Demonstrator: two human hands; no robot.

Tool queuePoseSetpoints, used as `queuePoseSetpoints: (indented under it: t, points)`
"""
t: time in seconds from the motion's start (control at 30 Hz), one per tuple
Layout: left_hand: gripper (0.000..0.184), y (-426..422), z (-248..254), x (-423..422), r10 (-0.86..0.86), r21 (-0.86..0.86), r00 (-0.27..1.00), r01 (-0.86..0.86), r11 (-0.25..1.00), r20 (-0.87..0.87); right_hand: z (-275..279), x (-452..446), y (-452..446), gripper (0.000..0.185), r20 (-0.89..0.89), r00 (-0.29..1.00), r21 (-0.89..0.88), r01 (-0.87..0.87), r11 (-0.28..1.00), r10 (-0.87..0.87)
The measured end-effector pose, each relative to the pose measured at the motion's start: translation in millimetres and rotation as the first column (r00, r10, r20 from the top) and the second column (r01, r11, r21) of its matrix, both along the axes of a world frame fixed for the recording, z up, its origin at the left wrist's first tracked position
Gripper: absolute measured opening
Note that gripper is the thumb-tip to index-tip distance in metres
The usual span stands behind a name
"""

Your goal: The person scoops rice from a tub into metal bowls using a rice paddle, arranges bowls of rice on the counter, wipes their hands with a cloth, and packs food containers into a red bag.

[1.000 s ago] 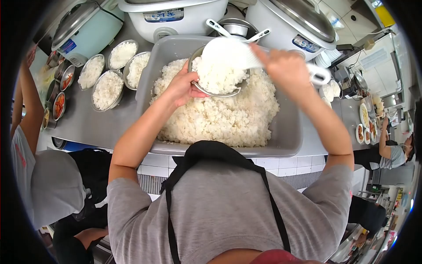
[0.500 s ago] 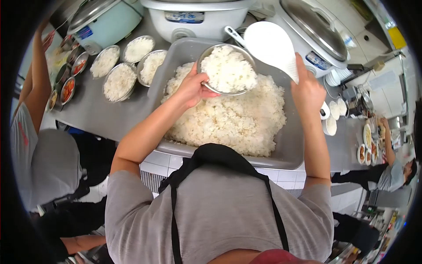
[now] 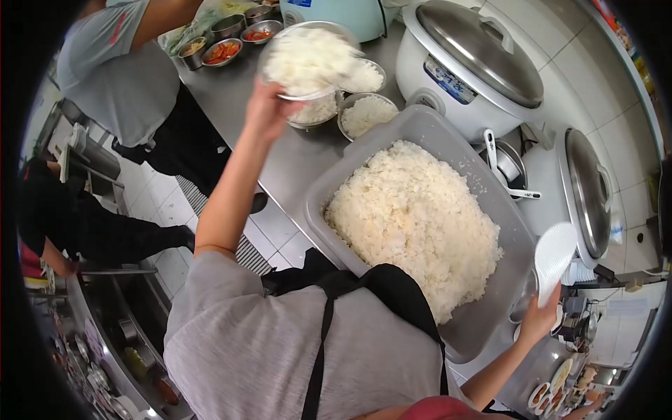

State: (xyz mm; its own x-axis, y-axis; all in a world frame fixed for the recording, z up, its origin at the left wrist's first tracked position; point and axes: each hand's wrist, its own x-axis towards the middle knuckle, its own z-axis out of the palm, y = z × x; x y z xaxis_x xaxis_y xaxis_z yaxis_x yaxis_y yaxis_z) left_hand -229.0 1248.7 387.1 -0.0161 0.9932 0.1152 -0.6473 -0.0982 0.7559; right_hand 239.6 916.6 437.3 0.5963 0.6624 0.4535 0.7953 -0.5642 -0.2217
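Note:
My left hand (image 3: 269, 108) grips a metal bowl heaped with white rice (image 3: 308, 61), slightly blurred, held over other rice bowls on the steel counter. Among these, one bowl of rice (image 3: 367, 115) stands beside the tub and another (image 3: 365, 75) lies just behind it. A large grey tub (image 3: 505, 308) holds a big mound of cooked rice (image 3: 420, 217). At the tub's right side, my right hand (image 3: 540, 318) is closed round the handle of a white rice paddle (image 3: 555, 256), its blade pointing up.
Rice cookers (image 3: 462, 63) with metal lids stand behind the tub. Between them, a pot (image 3: 509, 165) holds white-handled utensils. Small bowls of orange-red food (image 3: 222, 52) sit at the counter's far left. A person in a grey shirt (image 3: 119, 73) stands at the left.
The view has turned left. My left hand has carried the filled bowl from above the tub to the bowls on the left. My right hand has moved the paddle away from the bowl.

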Motion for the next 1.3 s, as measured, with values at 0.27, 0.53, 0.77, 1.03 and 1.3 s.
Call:
queuePoseSetpoints:
  t: [0.27,0.53,0.77,1.03,1.3]
  points:
    - [0.063,84,-97,-123,0.364,-0.172,0.925,-0.378,0.91,-0.107,-8,1,-4,0.05,-0.039,0.997,0.146,-0.055,0.988,0.062]
    - [0.035,115,-159,-179,-0.154,-0.273,0.552,-0.14,0.952,-0.819,-2,14,-25,0.043,0.099,0.995,0.088,-0.002,0.996,-0.007]
    - [0.023,126,-113,-215,0.43,0.296,0.655,-0.312,0.903,-0.621,-75,104,-147,0.028,-0.05,0.79,0.189,0.609,0.77,-0.612]
    - [0.028,-68,49,136,0.341,0.295,0.136,0.829,0.475,-0.93,-163,119,-114,0.044,-0.307,0.671,0.057,0.721,0.69,-0.675]
    - [0.007,-107,-4,204,0.343,0.102,0.037,0.98,0.173,-0.939,-85,107,-105,0.032,-0.088,0.811,0.401,0.561,0.725,-0.579]
